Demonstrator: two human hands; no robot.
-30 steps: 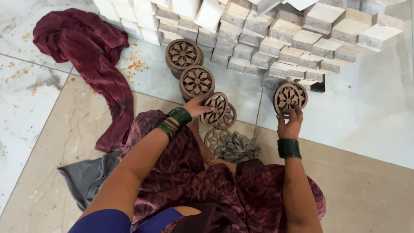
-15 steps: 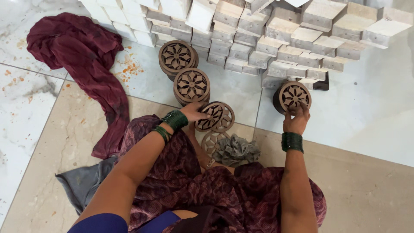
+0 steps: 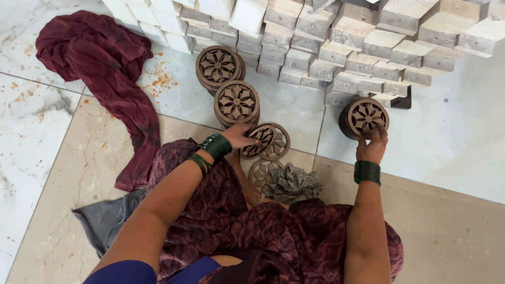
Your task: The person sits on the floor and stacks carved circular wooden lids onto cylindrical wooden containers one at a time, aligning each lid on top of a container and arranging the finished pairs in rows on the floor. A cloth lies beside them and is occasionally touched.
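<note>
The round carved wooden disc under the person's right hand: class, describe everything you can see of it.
The round carved wooden disc is brown, with a pierced flower pattern of petal-shaped openings inside a plain ring rim. It looks like cut wood. It tops a short stack of similar discs standing on the pale marble floor, just in front of the pile of pale wooden blocks. Its face tilts toward the camera. The right hand touches its lower edge with the fingertips.

We see the right hand [image 3: 371, 147] now lower its carved disc [image 3: 366, 116] onto the short stack, seemingly touching it; the left hand [image 3: 239, 135] tips its disc [image 3: 259, 142] toward the floor.
</note>
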